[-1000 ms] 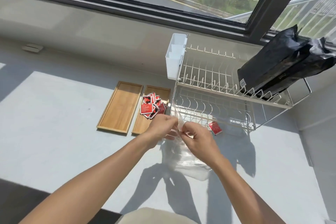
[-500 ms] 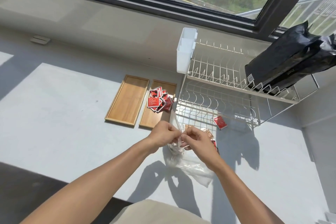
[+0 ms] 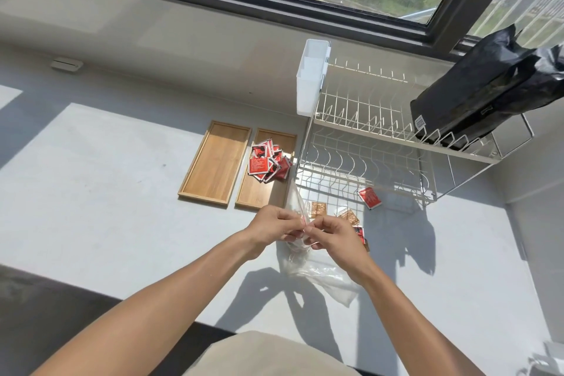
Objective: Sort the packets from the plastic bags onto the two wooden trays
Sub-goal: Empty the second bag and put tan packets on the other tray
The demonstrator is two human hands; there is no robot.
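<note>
Clear bag (image 3: 317,272) pinched at its top edge between left hand (image 3: 274,230) and right hand (image 3: 331,238), both grips clenched on the film; the body of the bag hangs below the grips toward the bench (image 3: 106,192). Just beyond the right grip lie brown packets (image 3: 319,209) and one red packet (image 3: 370,197), the latter under the rack (image 3: 381,143). Beyond the left grip, two trays side by side: right tray (image 3: 262,192) bearing a heap of red packets (image 3: 267,163); left tray (image 3: 215,162) bare. Black bag (image 3: 476,94) on the rack's upper tier, far right.
</note>
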